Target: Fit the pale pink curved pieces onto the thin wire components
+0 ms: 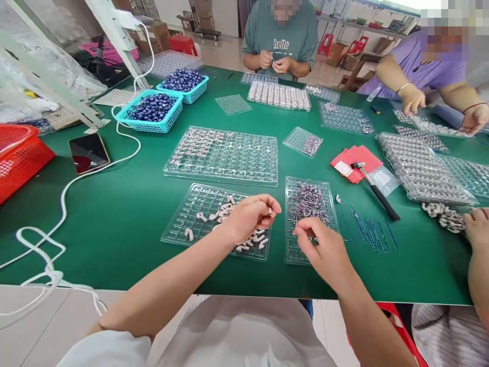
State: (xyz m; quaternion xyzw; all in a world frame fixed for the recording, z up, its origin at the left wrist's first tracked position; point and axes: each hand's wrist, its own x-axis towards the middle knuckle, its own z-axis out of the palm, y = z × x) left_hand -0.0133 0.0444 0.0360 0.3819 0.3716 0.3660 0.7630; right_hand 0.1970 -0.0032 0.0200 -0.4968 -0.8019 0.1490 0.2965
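My left hand [250,216] is closed, pinching a small white curved plastic piece [269,210] between thumb and fingers. Below it, a clear compartment tray [175,224] bears a heap of similar white pieces [261,239], partly hidden by my hand and wrist. My right hand [323,250] hovers at the lower part of another clear tray [292,250], thumb and forefinger pinched together. Whatever may be between those fingertips is too small to make out. Thin metallic, purplish pins [310,201] lie piled in that tray.
Beyond lies a large clear tray [244,158] partly filled with pieces. Right are blue rods [369,232], a hammer [378,193] and red packets [357,158]. Left are a phone [88,153], white cable [63,199] and blue baskets [168,120]. Co-workers sit opposite and at right.
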